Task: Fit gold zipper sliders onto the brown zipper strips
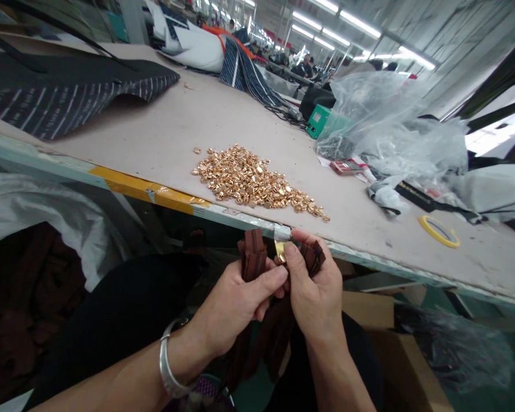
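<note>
Head view centres on a brown zip (254,254), held between two hands just in front of the desk (154,126), one end standing up and more brown strip hanging below. Beside it, a gold plate (280,250) projects at the desk's edge, where clear wrap (282,232) covers its upper part. The step in hand looks like working the zip at this plate; judged from the grip, the next move calls for a firm pinch and close lining-up of fabric and metal, with little room between the fingertips.

The left hand (240,297) is closed on the zip, fingers curled behind and thumb laid across toward the other hand. The right hand (315,292) is likewise nearly closed: it grips a folded brown bunch (312,257), with its thumb at the plate, apparently touching. Whether this bunch and the zip are one length, I cannot tell; the overlapping fingers hide the join.

Beyond the hands, near the desk's front edge, lies a heap of gold pieces (244,178). Farther right are a yellow ring (440,231) and a plastic bag (377,126), with a green box (320,121) next to the bag. Striped cloth (60,106) lies at far left.
</note>
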`<state>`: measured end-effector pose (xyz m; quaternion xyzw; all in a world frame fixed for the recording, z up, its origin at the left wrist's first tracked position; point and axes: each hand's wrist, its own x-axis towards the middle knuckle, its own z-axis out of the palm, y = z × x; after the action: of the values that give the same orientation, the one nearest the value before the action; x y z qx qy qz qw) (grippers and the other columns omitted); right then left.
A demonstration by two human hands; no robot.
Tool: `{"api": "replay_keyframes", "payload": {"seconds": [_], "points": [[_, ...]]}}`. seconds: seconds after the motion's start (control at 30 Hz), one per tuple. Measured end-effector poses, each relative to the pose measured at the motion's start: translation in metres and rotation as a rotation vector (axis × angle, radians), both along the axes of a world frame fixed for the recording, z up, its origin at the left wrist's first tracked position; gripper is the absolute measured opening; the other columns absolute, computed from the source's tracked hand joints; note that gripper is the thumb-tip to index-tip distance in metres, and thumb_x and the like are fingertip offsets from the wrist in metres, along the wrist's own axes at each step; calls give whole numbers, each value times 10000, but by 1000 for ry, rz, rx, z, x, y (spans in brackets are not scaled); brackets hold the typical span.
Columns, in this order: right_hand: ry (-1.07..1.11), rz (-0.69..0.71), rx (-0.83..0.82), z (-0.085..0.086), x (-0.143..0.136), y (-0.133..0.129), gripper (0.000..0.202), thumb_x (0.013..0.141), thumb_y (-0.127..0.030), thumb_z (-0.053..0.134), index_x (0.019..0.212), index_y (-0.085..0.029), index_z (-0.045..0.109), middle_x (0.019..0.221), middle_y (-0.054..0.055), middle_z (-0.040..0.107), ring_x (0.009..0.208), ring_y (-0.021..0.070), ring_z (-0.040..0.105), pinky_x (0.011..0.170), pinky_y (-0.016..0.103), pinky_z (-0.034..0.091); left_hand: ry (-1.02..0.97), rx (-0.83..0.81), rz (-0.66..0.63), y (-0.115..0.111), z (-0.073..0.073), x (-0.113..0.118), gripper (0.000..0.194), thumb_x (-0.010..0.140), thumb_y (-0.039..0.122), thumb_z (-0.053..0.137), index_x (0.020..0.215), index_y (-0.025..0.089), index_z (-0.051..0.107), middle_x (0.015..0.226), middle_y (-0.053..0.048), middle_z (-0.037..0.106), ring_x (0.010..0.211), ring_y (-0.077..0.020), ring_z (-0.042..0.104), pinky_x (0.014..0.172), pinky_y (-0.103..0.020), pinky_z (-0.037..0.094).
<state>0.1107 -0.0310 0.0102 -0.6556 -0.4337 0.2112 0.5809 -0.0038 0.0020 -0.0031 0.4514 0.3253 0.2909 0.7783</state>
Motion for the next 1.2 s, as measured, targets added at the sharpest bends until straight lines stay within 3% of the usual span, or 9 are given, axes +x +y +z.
{"api": "replay_keyframes", "payload": {"seconds": [0.33,0.53,0.67,0.77,0.83,0.93,1.03,1.13,1.2], "points": [[74,64,108,-14,16,-15,218,899,-285,633,1113,-246,629,584,-86,487,469,62,421,455,186,362,-99,-85,108,4,2,7,249,828,392,661,764,159,601,629,36,601,402,-10,388,368,-139,209],[110,191,56,-11,13,-20,57,874,-231,663,927,-217,646,613,-64,591,513,63,522,508,177,417,-75,-105,60,2,-1,4,194,827,338,642,768,160,591,634,33,589,402,-19,377,373,-149,215],[126,141,-7,-5,12,-13,98,837,-264,695,827,-199,622,598,-59,594,483,77,525,466,186,421,4,-32,-20,0,-2,1,135,799,266,640,738,158,587,590,55,522,435,-33,346,393,-158,235],[43,112,-12,-3,13,-17,89,820,-257,708,818,-210,633,562,-76,519,473,72,442,439,189,358,69,81,-68,-1,-1,-1,95,789,216,633,726,165,583,584,71,469,493,-52,372,455,-164,316],[-51,191,-3,0,12,-23,54,832,-234,689,882,-226,670,567,-79,482,481,75,412,446,200,334,89,169,-66,-2,-1,-3,80,786,205,635,737,167,586,645,54,519,577,-74,439,550,-181,394],[-237,318,42,6,5,-32,235,814,-198,699,1047,-225,687,690,-43,584,558,92,499,521,217,401,82,263,-64,-4,-1,-5,46,745,148,634,769,166,599,752,21,603,715,-127,526,672,-227,461],[-348,295,60,11,-2,-34,197,768,-215,746,955,-176,694,793,9,672,639,121,578,602,237,458,75,304,-70,-4,0,-6,159,706,100,613,849,165,639,834,-2,659,781,-165,576,708,-256,483],[-207,216,-22,9,-3,-32,78,779,-232,729,807,-186,672,704,-12,657,577,110,556,535,218,439,77,268,-45,-2,3,-7,177,687,140,674,859,169,646,831,3,661,787,-170,586,729,-261,478],[-7,173,-54,5,-1,-30,59,786,-225,714,818,-201,671,710,-20,655,598,108,571,545,204,453,71,205,-27,-2,5,-8,183,668,166,717,832,171,636,795,10,645,777,-168,580,728,-260,471]]}}
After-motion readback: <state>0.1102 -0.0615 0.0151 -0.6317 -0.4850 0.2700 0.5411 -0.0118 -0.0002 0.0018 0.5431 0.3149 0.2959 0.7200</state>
